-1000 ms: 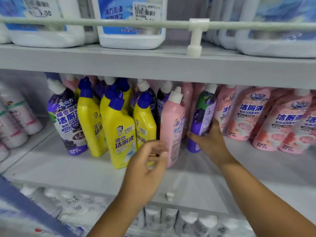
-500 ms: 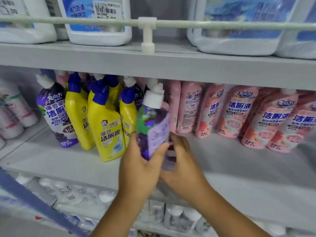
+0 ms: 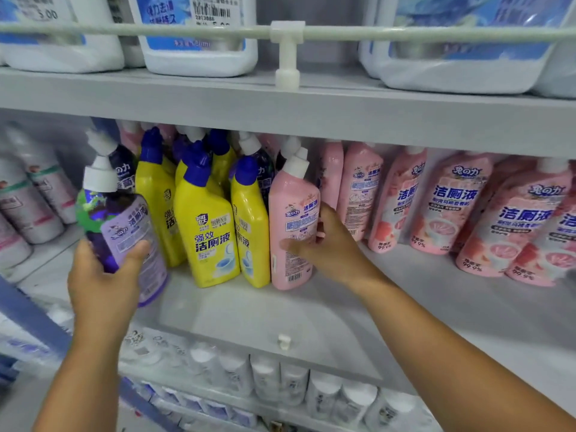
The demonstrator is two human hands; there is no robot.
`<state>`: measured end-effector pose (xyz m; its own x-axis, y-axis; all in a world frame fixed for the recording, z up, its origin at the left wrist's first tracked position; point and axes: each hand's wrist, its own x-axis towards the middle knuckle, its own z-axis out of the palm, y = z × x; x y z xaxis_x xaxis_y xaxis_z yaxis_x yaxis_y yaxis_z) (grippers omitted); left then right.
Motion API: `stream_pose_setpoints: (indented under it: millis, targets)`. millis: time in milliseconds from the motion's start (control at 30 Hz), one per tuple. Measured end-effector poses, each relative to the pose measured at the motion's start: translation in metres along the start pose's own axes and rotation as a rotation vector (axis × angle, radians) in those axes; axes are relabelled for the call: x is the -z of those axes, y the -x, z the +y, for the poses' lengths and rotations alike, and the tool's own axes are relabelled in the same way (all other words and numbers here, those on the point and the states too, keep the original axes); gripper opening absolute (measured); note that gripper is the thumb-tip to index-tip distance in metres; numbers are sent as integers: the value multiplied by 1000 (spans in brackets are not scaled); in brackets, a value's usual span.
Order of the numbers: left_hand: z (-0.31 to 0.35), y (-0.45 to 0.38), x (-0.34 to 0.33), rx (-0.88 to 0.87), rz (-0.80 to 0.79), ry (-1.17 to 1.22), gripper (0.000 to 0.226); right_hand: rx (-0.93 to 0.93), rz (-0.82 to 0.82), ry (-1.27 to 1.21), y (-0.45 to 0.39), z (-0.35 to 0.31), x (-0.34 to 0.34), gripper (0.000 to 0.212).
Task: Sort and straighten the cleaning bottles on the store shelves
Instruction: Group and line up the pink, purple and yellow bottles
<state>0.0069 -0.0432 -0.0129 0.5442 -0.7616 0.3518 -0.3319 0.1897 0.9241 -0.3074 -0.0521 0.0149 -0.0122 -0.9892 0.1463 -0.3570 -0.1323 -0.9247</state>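
My left hand (image 3: 104, 282) grips a purple bottle (image 3: 120, 226) with a white cap, held upright at the left front of the middle shelf (image 3: 249, 316). My right hand (image 3: 327, 244) grips the side of a pink bottle (image 3: 291, 226) with a white cap that stands on the shelf, right of the yellow bottles (image 3: 207, 226) with blue caps. More purple and pink bottles are partly hidden behind the yellow ones.
A row of pink bottles (image 3: 442, 207) leans along the right of the shelf. White jugs (image 3: 199, 48) stand on the upper shelf behind a rail (image 3: 286, 31). White bottles (image 3: 34, 198) lie at far left, and small white bottles (image 3: 280, 381) fill the shelf below.
The purple bottle passed from my right hand to my left hand and moved to the left front. My right hand reached back and took hold of the pink bottle.
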Motion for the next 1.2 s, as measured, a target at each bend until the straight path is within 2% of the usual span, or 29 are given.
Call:
stream_pose_setpoints:
  millis: [133,200,333,367,400,433,500,533,633,700,767,833,933,1000,1100,1167,1200]
  targets:
    - [0,-15,-6,-7,-63,-24,27,-25,36,-73,-1,11,-6,47]
    - [-4,-11,-8,-11,-43,-33,27,-38,65,-62,0,13,-8,48]
    - [-5,35,-9,-70,263,102,35,-37,115,-37,7,21,-4,47]
    - [3,53,-17,-120,220,175,25,-43,126,-34,11,22,0,46]
    - [14,70,-26,-183,99,228,12,-49,136,-32,14,24,5,47]
    - [30,86,-38,-236,-67,256,15,-51,137,-32,17,25,11,47]
    - [60,109,-67,-299,-436,250,22,-58,131,-25,26,28,25,48]
    - [66,112,-81,-303,-553,239,31,-62,123,-26,31,29,31,48]
    - [78,116,-123,-200,-770,243,62,-67,102,-36,48,35,57,44]
    - [79,125,-143,-146,-946,217,70,-72,67,-35,58,38,76,45]
    - [81,138,-155,-128,-999,144,68,-62,7,-59,65,39,92,48]
    - [85,151,-160,-171,-942,103,63,-44,-6,-79,70,40,104,51]
    - [89,166,-169,-231,-909,54,65,-47,88,-110,84,40,116,58]
    - [90,164,-178,-196,-950,59,67,-33,97,-138,91,42,122,54]
    - [96,154,-191,-113,-1127,43,76,-25,88,-173,104,39,132,52]
    - [101,154,-200,-23,-1317,113,85,-3,111,-130,113,35,132,59]
    - [101,158,-206,-8,-1341,136,87,9,136,-101,117,35,128,65]
